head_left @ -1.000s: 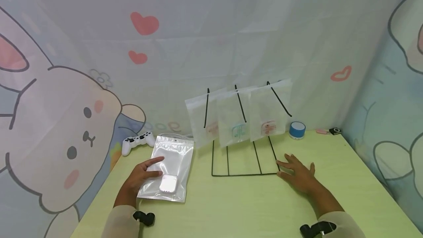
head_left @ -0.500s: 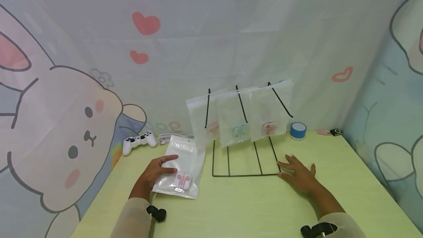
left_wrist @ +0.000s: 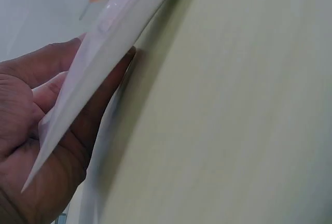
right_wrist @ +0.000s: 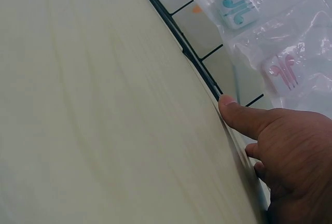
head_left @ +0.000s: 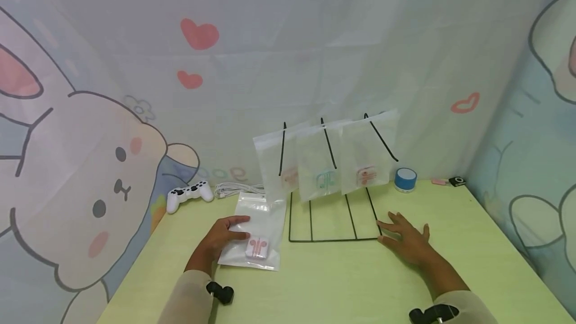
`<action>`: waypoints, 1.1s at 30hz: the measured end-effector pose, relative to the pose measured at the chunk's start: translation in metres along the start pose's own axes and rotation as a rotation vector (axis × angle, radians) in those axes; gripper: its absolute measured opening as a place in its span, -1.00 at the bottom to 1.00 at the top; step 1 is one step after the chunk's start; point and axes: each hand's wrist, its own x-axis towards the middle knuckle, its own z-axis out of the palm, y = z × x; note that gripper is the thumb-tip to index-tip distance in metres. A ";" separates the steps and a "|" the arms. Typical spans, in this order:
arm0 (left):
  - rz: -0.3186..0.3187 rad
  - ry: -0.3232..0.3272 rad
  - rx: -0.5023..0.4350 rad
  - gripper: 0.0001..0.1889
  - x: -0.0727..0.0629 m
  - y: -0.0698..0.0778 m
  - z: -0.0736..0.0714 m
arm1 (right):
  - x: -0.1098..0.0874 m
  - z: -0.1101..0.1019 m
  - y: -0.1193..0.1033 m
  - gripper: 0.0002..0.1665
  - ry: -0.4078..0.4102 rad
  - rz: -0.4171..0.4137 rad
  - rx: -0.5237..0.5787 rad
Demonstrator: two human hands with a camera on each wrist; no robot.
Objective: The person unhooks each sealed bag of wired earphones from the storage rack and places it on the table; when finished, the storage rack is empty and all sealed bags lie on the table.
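Observation:
My left hand (head_left: 219,240) holds a clear zip bag (head_left: 243,256) by its left side, with the thumb on one face and fingers on the other. Inside that bag lies a white earphone case (head_left: 257,248) with pink earphones. In the left wrist view the bag (left_wrist: 98,58) slants through the hand. My right hand (head_left: 407,239) has its fingers spread, thumb and forefinger touching the front right corner of a black wire display rack (head_left: 333,240). Three similar bags hang from the rack's prongs; the middle one (head_left: 326,164) holds a case with teal earphones.
Behind the held bag lies a coiled white cable (head_left: 238,189), with a white game controller (head_left: 189,195) to its left. Right of the rack stand a blue round speaker (head_left: 405,180), a pink stick-shaped item (head_left: 438,182) and a small black player (head_left: 457,181). A printed curtain backs the table.
My left hand has moved right with the bag, bringing it closer to the rack's left side. Glare has left the earphone case, so its pink earphones show. The right hand stays at the rack corner.

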 end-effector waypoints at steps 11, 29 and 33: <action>0.033 0.067 0.206 -0.42 -0.001 0.002 0.008 | 0.000 0.001 0.000 -0.33 -0.003 0.004 -0.004; 0.084 0.107 0.509 -0.41 -0.014 0.007 0.015 | 0.000 0.000 -0.001 -0.33 -0.002 -0.003 -0.002; 0.103 0.121 0.565 -0.36 -0.015 0.005 0.016 | 0.000 -0.001 -0.001 -0.33 -0.004 -0.002 -0.006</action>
